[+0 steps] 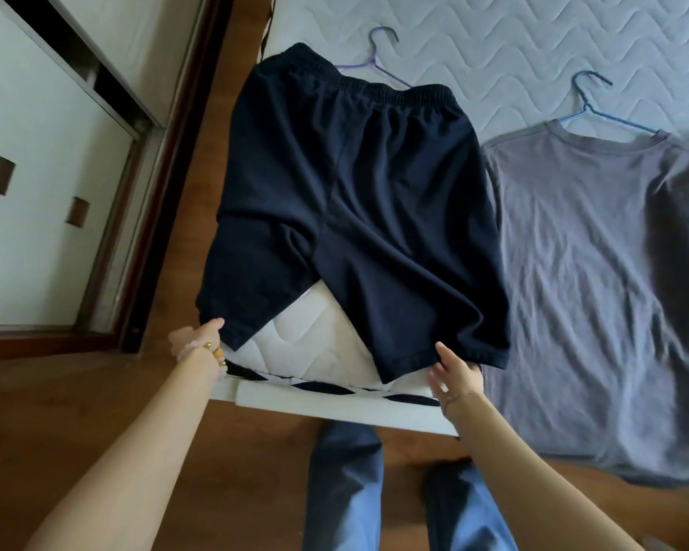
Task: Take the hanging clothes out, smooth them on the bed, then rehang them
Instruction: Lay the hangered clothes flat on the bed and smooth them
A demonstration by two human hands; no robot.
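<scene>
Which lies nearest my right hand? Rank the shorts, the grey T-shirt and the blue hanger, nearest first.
1. The shorts: the right hand touches their hem, straight ahead of it.
2. The grey T-shirt: spread just to the hand's right, not touched.
3. The blue hanger: far up the bed, at the T-shirt's collar.

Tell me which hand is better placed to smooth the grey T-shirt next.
Right. The right hand is at the hem of the shorts, beside the grey T-shirt; the left hand is at the far hem, with the shorts between.
</scene>
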